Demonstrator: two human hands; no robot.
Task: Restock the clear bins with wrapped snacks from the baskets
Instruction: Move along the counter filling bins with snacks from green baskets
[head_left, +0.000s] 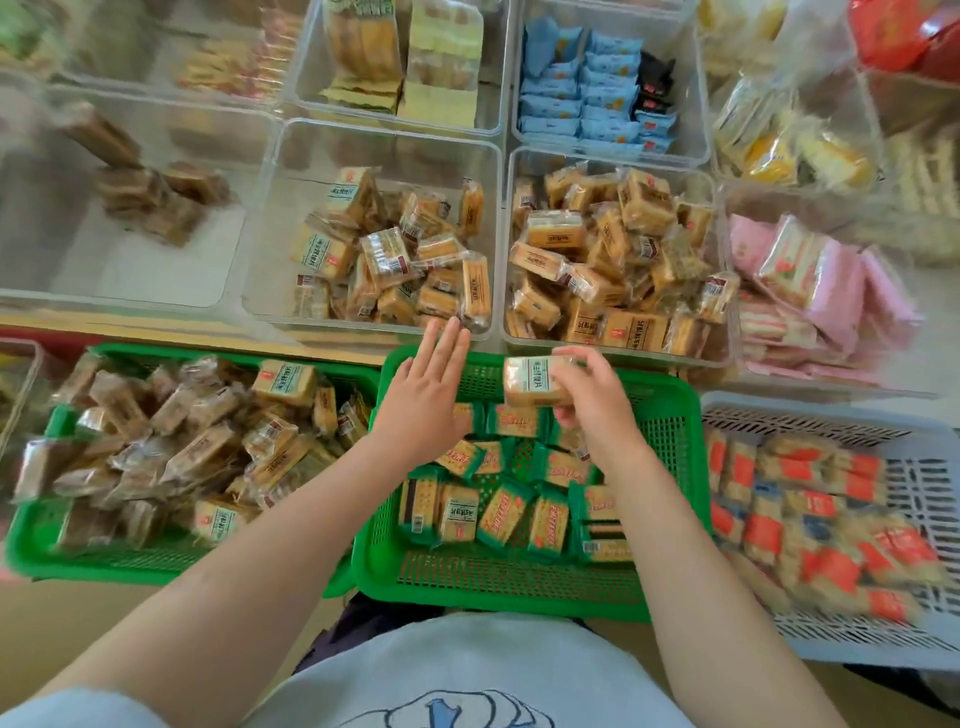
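Our right hand (587, 395) pinched a light, crinkly, slippery-looking wrapped cracker pack (535, 382) by its ends over the green basket (498, 582), our left hand (426, 389) flat and empty.

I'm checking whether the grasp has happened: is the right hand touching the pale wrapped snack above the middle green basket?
Touching. The head view shows the right hand with fingers curled round the wrapped snack, lifted above the green basket.
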